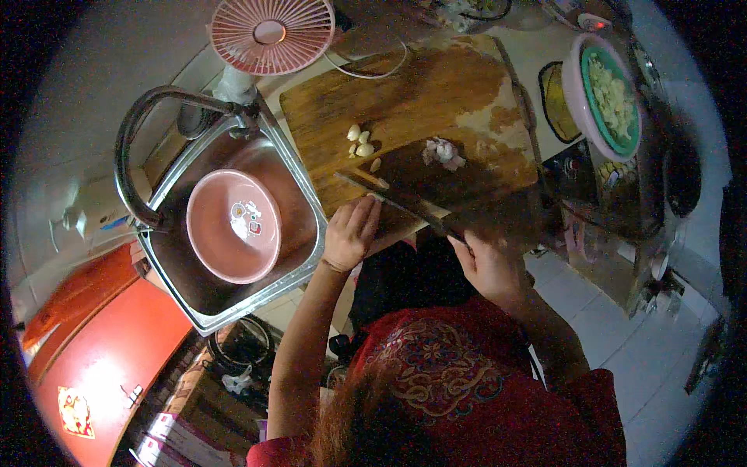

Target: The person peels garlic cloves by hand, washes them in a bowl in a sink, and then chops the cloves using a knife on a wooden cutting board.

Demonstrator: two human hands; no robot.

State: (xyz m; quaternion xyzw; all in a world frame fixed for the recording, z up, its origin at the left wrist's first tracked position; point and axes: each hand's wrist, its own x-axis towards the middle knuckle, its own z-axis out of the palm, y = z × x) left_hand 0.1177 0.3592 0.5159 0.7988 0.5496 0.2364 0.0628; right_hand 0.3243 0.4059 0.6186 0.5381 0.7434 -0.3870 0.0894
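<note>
A wooden cutting board [402, 82] lies on the counter before me. My right hand [493, 265] grips the handle of a kitchen knife [408, 209], whose blade slants up to the left across the board's near part. The fingers of my left hand [352, 227] are bunched at the near side of the blade; whether something is pinched under them is hidden. Several peeled garlic cloves [365, 149] rest in a small group beyond the blade's tip. One more clove [375, 164] lies closer to the blade. A pile of garlic skins [443, 153] sits right of them.
Left of the board, a pink basin [204, 233] stands in a steel sink [309, 257] under a curved faucet [124, 152]. A pink fan [269, 58] is behind. At the right, a green strainer [589, 105] of chopped pale vegetable sits in a pale pink bowl [575, 87].
</note>
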